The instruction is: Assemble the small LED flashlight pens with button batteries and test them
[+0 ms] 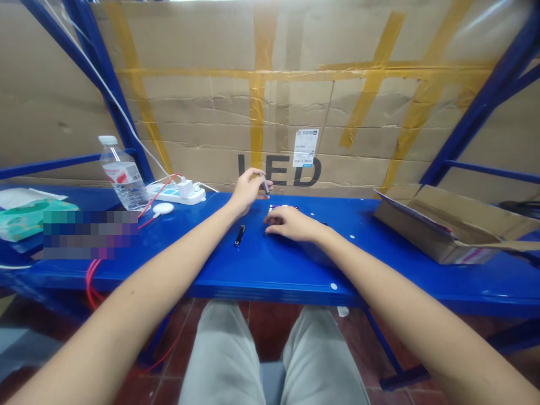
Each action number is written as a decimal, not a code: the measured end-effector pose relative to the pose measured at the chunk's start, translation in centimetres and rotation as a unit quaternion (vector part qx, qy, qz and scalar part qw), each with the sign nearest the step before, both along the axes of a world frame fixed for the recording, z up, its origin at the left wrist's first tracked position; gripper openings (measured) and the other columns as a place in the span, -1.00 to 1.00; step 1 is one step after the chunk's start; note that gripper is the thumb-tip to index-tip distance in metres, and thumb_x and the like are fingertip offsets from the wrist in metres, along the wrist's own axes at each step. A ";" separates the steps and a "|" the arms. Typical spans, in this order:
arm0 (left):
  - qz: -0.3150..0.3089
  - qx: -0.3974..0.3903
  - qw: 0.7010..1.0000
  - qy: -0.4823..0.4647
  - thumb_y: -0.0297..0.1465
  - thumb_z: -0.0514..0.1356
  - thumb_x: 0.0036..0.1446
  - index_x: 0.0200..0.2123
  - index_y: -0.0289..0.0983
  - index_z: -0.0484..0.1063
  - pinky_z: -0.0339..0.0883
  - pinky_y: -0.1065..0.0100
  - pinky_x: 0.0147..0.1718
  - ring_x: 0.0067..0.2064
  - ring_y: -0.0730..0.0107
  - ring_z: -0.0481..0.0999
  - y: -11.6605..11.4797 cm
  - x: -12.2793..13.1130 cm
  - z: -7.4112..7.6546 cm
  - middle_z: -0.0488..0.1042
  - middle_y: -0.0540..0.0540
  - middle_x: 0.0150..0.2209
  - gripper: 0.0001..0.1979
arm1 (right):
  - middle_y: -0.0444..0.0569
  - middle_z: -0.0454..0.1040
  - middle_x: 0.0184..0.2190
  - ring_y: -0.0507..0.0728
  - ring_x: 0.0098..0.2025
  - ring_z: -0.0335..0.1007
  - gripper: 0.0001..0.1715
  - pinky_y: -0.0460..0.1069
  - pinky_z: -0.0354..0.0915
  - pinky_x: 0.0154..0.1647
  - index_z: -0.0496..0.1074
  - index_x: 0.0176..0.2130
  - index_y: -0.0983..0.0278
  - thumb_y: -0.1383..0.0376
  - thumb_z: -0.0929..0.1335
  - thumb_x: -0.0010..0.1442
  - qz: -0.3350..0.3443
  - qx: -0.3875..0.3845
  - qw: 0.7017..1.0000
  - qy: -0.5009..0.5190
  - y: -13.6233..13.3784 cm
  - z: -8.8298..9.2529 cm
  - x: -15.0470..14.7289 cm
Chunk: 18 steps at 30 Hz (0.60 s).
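My left hand is raised a little above the blue shelf top, its fingers pinched on a small dark pen-like tool. My right hand rests palm down on the shelf top, fingers curled over a small flat purple-edged item that is mostly hidden. A short black stick-shaped object lies on the blue surface just left of my right hand.
A water bottle, a white power strip with plugs and red cable, and a round white puck stand at the left. An open cardboard box lies at the right. Taped cardboard marked LED forms the back wall.
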<state>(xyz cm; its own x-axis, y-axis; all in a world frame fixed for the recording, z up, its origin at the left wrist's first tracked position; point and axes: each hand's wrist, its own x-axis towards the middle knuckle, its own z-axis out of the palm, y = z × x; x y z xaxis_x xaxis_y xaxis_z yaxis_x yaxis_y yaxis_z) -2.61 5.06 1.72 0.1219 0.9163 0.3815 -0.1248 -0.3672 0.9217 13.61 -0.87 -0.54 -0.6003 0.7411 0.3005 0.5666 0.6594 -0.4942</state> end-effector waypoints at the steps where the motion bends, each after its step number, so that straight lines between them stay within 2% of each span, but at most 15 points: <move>1: -0.008 -0.013 1.000 -0.002 -0.37 0.15 0.25 -0.15 -0.21 0.30 0.56 0.19 -0.31 -0.23 0.30 0.62 0.1 -0.1 -0.1 0.55 -0.07 -0.32 -0.89 | -0.05 0.57 -0.41 0.09 -0.36 0.41 -0.94 -0.04 0.26 -0.29 0.55 -0.36 0.28 0.42 0.43 0.11 0.012 0.004 1.000 -0.021 -0.2 -0.2 -0.4; 5: -0.032 -0.036 0.999 0.004 -0.34 0.16 0.29 -0.13 -0.20 0.30 0.58 0.17 -0.30 -0.27 0.36 0.60 0.2 -0.3 -0.4 0.49 -0.02 -0.36 -0.87 | -0.06 0.57 -0.42 0.08 -0.36 0.42 -0.85 -0.04 0.25 -0.27 0.53 -0.43 0.27 0.47 0.39 0.12 0.027 0.000 0.999 -0.035 -0.1 -0.4 -0.6; 8: -0.031 -0.040 0.999 0.015 -0.41 0.20 0.27 -0.15 -0.25 0.34 0.57 0.21 -0.30 -0.27 0.36 0.59 0.1 -0.2 -0.7 0.49 -0.05 -0.35 -0.89 | -0.10 0.53 -0.48 0.07 -0.42 0.40 -0.91 -0.04 0.26 -0.33 0.50 -0.40 0.28 0.40 0.38 0.14 -0.032 0.007 0.998 0.059 0.6 0.1 0.7; 12: -0.049 -0.022 0.997 0.062 -0.49 0.26 0.19 -0.23 -0.34 0.44 0.54 0.25 -0.31 -0.25 0.34 0.57 -0.3 0.4 -1.1 0.53 -0.14 -0.31 -0.93 | -0.07 0.49 -0.50 0.09 -0.43 0.39 -0.90 -0.01 0.29 -0.36 0.46 -0.38 0.28 0.28 0.40 0.12 -0.132 0.051 0.964 0.225 1.7 1.1 3.1; 15: -0.078 0.001 0.990 0.115 -0.48 0.30 0.15 -0.28 -0.36 0.50 0.50 0.29 -0.32 -0.29 0.38 0.54 -0.7 0.9 -1.4 0.55 -0.13 -0.33 -0.93 | -0.07 0.46 -0.55 0.09 -0.46 0.38 -0.85 0.00 0.29 -0.39 0.43 -0.38 0.29 0.24 0.42 0.11 -0.147 0.039 0.947 0.283 2.1 1.5 4.0; 18: -0.097 0.028 0.982 0.159 -0.43 0.30 0.13 -0.28 -0.34 0.53 0.43 0.33 -0.37 -0.42 0.46 0.48 -0.9 1.3 -1.7 0.53 -0.07 -0.39 -0.90 | -0.07 0.45 -0.56 0.08 -0.49 0.36 -0.84 0.00 0.28 -0.42 0.43 -0.39 0.29 0.23 0.42 0.11 -0.147 0.031 0.948 0.280 2.2 1.4 4.1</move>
